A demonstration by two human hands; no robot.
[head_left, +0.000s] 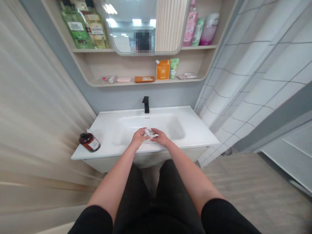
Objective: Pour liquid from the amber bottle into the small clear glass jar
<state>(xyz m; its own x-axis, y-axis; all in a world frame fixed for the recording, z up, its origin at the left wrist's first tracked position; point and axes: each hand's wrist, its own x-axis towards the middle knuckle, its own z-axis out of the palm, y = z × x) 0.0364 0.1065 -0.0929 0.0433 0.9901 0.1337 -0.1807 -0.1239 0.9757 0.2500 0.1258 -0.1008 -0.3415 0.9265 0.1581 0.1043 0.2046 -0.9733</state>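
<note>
Over the front part of the white sink basin, a small crumpled white thing is held between both hands. My left hand has its fingers curled on the left side of it, and my right hand grips its right side. The white thing looks like thin paper or wrapping; what may be inside it is too small to tell. Behind the hands, at the back of the basin, stands a black faucet.
A brown pump bottle stands on the counter's left end. Above the faucet, a shelf holds an orange pouch, a green tube and several small items. A mirror hangs between bottles. Curtains flank both sides.
</note>
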